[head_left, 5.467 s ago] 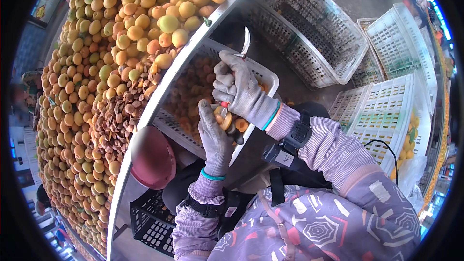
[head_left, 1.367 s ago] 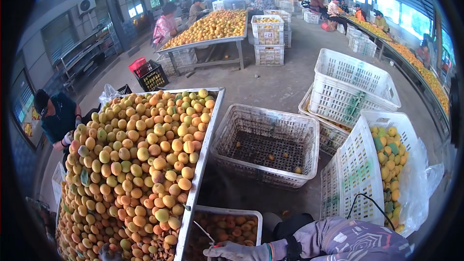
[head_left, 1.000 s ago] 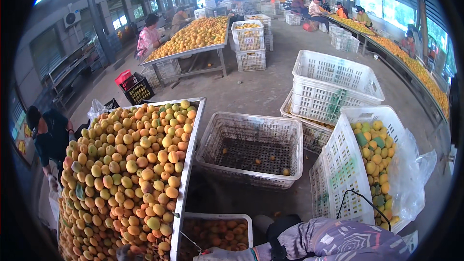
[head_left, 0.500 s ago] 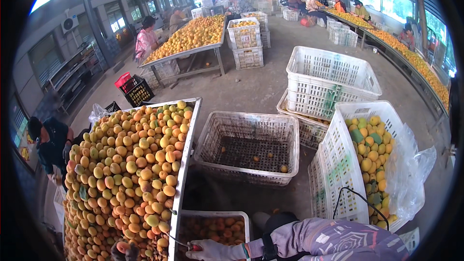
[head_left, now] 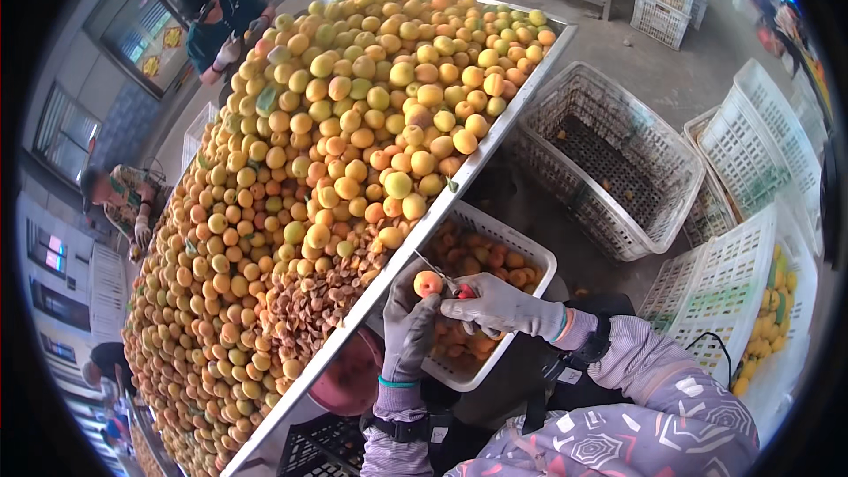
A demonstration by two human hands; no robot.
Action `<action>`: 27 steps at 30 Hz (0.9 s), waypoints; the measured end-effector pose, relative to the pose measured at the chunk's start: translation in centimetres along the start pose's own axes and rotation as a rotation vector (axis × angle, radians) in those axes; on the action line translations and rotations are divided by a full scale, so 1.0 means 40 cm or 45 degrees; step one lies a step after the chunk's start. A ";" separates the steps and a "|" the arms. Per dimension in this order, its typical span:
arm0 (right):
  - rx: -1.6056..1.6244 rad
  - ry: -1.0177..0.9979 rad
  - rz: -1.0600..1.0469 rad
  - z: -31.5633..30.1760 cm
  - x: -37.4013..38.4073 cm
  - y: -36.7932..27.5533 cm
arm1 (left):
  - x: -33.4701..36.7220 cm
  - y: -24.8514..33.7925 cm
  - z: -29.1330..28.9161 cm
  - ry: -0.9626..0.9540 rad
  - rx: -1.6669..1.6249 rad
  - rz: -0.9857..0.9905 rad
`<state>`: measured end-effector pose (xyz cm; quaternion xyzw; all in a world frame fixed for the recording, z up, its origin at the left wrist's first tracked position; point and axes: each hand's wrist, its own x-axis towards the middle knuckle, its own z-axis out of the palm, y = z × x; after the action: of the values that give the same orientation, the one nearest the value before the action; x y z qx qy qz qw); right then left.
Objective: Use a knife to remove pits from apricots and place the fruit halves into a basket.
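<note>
My left hand (head_left: 408, 331), in a grey glove, is closed on an orange apricot (head_left: 427, 283) just off the table's metal edge. My gloved right hand (head_left: 508, 303) grips a small tool (head_left: 465, 291) with a red handle and a thin metal shaft. The shaft reaches toward the apricot; whether it touches the fruit I cannot tell. Below both hands stands a white crate (head_left: 553, 267) holding orange fruit pieces. A large heap of apricots (head_left: 353, 137) covers the table to the left, with a patch of brown apricot stones (head_left: 322, 296) near the edge closest to me.
An empty-looking grimy crate (head_left: 618, 252) with a few fruits stands to the right. Beyond it are stacked white crates (head_left: 768, 137) and one with yellow fruit (head_left: 768, 327). A reddish bucket (head_left: 349, 380) sits under the table edge. Co-workers (head_left: 221, 26) stand along the table's far side.
The view has swung left and down. Both hands have come together off the table edge, and the left now holds its apricot up beside the tool in the right.
</note>
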<state>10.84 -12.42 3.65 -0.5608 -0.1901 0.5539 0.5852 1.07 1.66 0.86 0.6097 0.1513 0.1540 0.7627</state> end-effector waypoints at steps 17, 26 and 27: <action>-0.178 -0.045 0.163 0.007 0.014 0.023 | -0.012 0.015 -0.025 0.017 0.011 -0.100; 0.218 -0.211 0.051 -0.048 0.025 0.120 | 0.011 0.009 0.023 0.000 0.162 0.070; 0.214 -0.254 0.069 -0.056 0.035 0.147 | 0.007 0.022 0.032 0.048 0.200 0.011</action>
<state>10.62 -13.64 -2.66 -0.4570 -0.1850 0.6366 0.5930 1.82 0.82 1.96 0.6652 0.1745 0.1562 0.7090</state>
